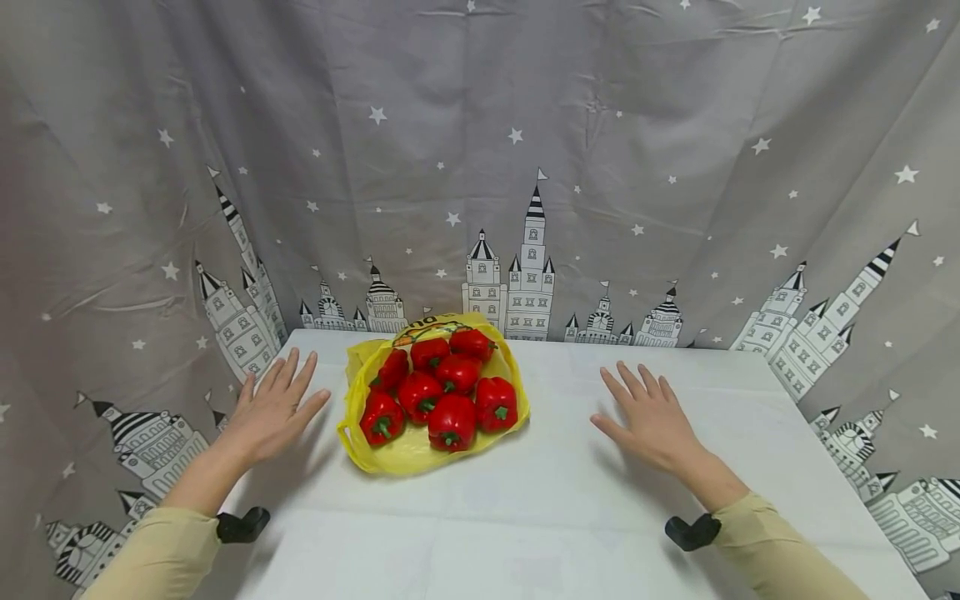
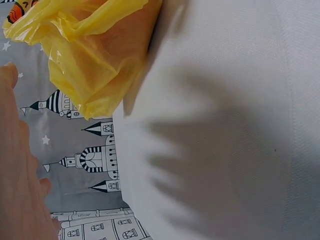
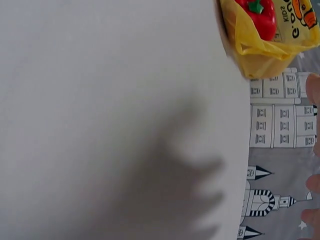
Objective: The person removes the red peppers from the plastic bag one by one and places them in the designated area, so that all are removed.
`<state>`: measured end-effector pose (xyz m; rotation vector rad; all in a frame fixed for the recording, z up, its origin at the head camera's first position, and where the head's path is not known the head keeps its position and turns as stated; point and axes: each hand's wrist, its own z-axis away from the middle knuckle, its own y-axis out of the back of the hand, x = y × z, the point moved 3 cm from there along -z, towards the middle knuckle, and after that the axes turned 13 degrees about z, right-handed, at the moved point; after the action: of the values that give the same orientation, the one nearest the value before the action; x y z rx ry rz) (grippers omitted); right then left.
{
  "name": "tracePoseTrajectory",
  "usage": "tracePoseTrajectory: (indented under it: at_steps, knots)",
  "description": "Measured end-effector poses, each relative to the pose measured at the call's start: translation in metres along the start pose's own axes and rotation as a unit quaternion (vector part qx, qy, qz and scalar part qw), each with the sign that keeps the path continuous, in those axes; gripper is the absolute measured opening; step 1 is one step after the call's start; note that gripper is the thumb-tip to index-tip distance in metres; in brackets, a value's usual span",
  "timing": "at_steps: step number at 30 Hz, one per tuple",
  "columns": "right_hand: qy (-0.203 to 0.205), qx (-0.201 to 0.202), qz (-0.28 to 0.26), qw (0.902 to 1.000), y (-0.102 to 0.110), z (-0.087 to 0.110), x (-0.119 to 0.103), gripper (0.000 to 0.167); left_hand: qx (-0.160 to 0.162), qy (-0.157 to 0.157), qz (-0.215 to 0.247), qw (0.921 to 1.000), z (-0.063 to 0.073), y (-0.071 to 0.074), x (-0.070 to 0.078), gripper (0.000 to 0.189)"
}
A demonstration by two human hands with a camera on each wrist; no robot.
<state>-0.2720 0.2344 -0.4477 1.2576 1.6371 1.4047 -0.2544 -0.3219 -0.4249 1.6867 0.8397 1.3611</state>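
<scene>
Several red bell peppers [image 1: 453, 419] with green stems lie in an opened yellow plastic bag [image 1: 405, 460] on the white table. My left hand [image 1: 272, 414] hovers over the table just left of the bag, palm down with fingers spread, touching nothing. Farther off to the bag's right, my right hand [image 1: 651, 423] is held above the table in the same way, its fingers straight and apart. In the left wrist view the bag's crumpled side [image 2: 95, 65] shows near the thumb. One red pepper [image 3: 262, 20] peeks over the bag's edge in the right wrist view.
A white cloth covers the table [image 1: 480, 533]. Behind it and along both sides hangs a grey curtain [image 1: 600, 167] printed with stars and castles. A black strap piece [image 1: 243, 525] sits at the left wrist, and another black piece [image 1: 692, 532] at the right wrist.
</scene>
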Motion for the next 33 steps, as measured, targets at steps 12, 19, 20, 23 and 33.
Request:
tracePoseTrajectory:
  at_steps: [12, 19, 20, 23, 33]
  knots:
    - [0.032, 0.009, -0.038, 0.9987, 0.002, -0.01, -0.027, 0.079, -0.003, -0.025, 0.041, 0.9989, 0.003, 0.005, 0.01, 0.075]
    - [0.049, 0.011, -0.061, 0.9968, 0.005, -0.015, -0.041, 0.078, -0.011, -0.039, 0.073, 0.9966, 0.003, 0.007, 0.02, 0.074]
    - [0.051, 0.01, -0.067, 0.9964, 0.005, -0.015, -0.043, 0.079, -0.012, -0.041, 0.079, 0.996, 0.003, 0.006, 0.021, 0.074]
    - [0.054, 0.008, -0.083, 0.995, 0.005, -0.017, -0.05, 0.079, -0.015, -0.048, 0.1, 0.9937, 0.003, 0.006, 0.024, 0.074]
    - [0.074, 0.003, -0.129, 0.9888, 0.008, -0.019, -0.074, 0.077, -0.031, -0.049, 0.155, 0.9862, 0.004, 0.004, 0.031, 0.077]
